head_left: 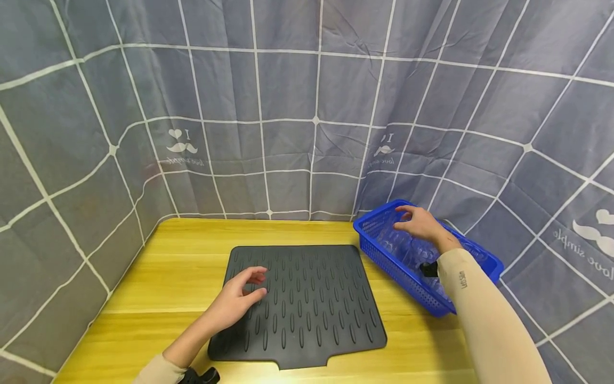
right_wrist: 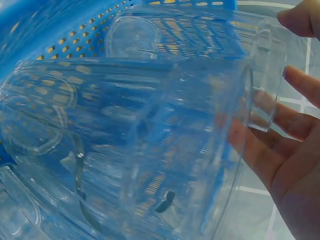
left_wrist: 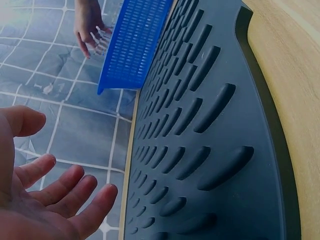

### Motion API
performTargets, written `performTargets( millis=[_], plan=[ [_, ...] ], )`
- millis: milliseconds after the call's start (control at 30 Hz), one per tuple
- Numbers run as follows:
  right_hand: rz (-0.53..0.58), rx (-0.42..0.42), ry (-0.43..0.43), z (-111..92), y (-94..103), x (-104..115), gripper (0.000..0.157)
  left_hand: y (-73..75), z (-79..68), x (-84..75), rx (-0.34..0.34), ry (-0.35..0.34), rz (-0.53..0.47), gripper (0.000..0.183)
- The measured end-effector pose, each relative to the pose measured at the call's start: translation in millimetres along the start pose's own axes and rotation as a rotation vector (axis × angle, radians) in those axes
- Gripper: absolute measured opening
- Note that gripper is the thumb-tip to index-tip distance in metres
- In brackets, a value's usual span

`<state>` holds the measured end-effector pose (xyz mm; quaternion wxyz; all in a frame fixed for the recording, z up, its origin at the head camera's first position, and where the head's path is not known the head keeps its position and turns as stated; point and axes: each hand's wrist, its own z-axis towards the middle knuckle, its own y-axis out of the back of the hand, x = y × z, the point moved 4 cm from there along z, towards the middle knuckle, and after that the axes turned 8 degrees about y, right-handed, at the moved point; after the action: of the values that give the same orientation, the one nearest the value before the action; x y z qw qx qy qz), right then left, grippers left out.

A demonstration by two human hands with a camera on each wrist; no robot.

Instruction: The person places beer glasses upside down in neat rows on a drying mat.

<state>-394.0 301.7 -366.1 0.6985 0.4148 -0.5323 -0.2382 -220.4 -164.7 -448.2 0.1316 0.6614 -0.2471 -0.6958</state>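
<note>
My right hand [head_left: 423,224] is over the far part of a blue perforated basket [head_left: 394,268] on the right. Several clear cups [head_left: 412,250] lie inside it. In the right wrist view, one large clear cup [right_wrist: 100,117] lies on its side in front, with another cup [right_wrist: 175,35] behind it. The right fingers are spread beside the cups' rims, the thumb apart from them; whether a fingertip touches a rim I cannot tell. My left hand [head_left: 236,300] hovers by the left side of a black ridged mat [head_left: 307,306], fingers loosely bent, holding nothing.
The mat lies on a yellow wood-grain table [head_left: 182,266], and the basket stands angled at its right side. A grey curtain [head_left: 288,144] with white grid lines surrounds the table at the back and sides.
</note>
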Motion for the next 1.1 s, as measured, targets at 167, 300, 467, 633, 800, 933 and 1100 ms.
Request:
performTargets(
  millis=[167,300,467,633,800,933,1100],
  plan=[
    [0.016,-0.026,0.007,-3,8.4,6,0.062,-1.2,0.6,-0.8,0.011,0.011,0.002,0.046],
    [0.020,-0.046,0.016,-7,17.8,12,0.062,-1.4,0.8,-1.1,0.013,0.011,0.005,0.046],
    [0.022,-0.066,0.027,-8,32.2,22,0.061,-1.1,3.0,-1.9,0.012,0.005,0.019,0.046],
    [-0.001,-0.099,0.054,-7,43.5,32,0.061,-0.2,5.9,-3.7,0.006,-0.011,0.028,0.047],
    [0.005,-0.114,0.065,-7,48.9,38,0.061,-1.5,4.5,-3.0,0.005,0.008,0.031,0.046],
    [-0.007,-0.128,0.076,-13,53.1,43,0.060,-4.3,3.8,-3.0,0.010,0.015,0.026,0.046],
    [-0.032,-0.143,0.102,-24,57.4,51,0.060,-7.1,4.4,-3.9,0.015,0.015,0.027,0.047]
  ],
)
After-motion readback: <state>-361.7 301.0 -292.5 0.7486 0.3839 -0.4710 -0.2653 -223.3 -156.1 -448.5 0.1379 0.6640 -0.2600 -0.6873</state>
